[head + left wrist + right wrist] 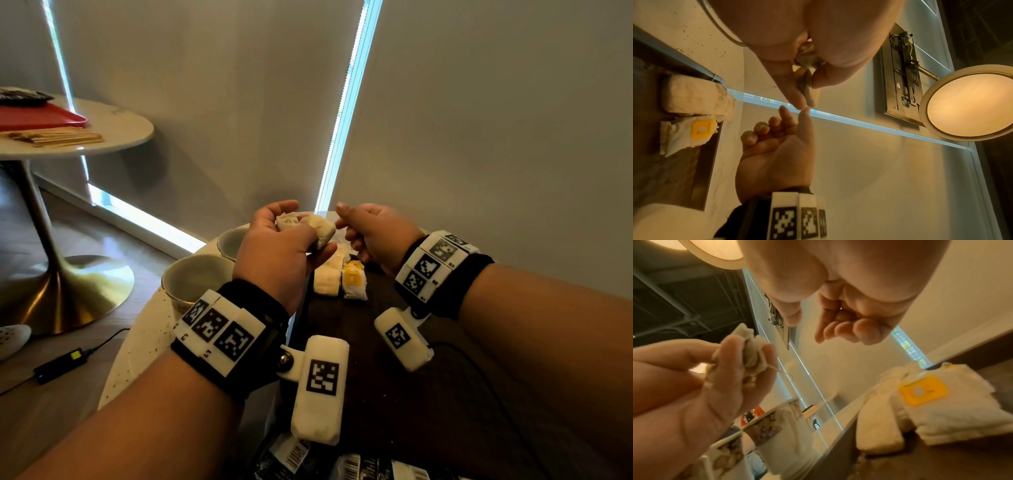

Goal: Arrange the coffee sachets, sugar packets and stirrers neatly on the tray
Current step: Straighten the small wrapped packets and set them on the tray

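The sachet [306, 228] sits bunched in my left hand [281, 253], a soft, paper-wrapped pouch pinched between thumb and fingers, held above the far end of the dark tray [376, 342]. It looks crumpled, so I judge the job now is to flatten it before laying it down. My right hand [371, 233] hovers just beside it, fingers loosely curled and holding nothing, thumb and forefinger tips close to the pouch. I should take the free end with them and pull gently, not tear. Its long axis runs roughly left to right across me, the loose end toward my right hand. Below lie a plain pouch [327, 281] and a yellow-labelled pouch [354, 281] side by side, lengthwise away from me; mine should match. Two cups [195, 277] stand left of the tray.
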{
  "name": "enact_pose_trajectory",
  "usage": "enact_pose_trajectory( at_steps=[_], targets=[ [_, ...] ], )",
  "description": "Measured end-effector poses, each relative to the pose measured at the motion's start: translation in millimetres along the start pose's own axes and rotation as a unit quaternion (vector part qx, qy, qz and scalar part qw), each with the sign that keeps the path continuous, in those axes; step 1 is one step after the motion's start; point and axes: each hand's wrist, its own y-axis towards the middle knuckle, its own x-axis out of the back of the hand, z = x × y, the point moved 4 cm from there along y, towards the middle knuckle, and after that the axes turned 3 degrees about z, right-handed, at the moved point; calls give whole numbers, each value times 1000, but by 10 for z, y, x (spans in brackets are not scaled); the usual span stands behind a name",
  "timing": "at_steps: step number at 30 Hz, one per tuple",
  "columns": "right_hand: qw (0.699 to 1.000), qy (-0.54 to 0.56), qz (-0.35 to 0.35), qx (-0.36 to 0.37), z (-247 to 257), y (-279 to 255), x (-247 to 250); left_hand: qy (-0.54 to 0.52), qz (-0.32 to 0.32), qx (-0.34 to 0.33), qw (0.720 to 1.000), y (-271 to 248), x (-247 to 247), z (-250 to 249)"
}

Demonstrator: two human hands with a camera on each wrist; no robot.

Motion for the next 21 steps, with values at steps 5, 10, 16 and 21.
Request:
enact_pose_trajectory(
  at_steps=[5, 10, 16, 21],
  targets=[
    [984, 138, 105, 41, 165, -161, -115, 4, 11, 7, 1000, -5, 2, 2],
    [986, 120, 106, 49, 205, -277, -113, 16, 14, 2, 1000, 2, 10, 7],
    [984, 139, 97, 57, 183, -334, -85, 0, 4, 10, 1000, -5, -6, 13],
    [980, 166, 94, 55, 175, -391, -90, 6, 25, 9, 1000, -37, -50, 21]
  ],
)
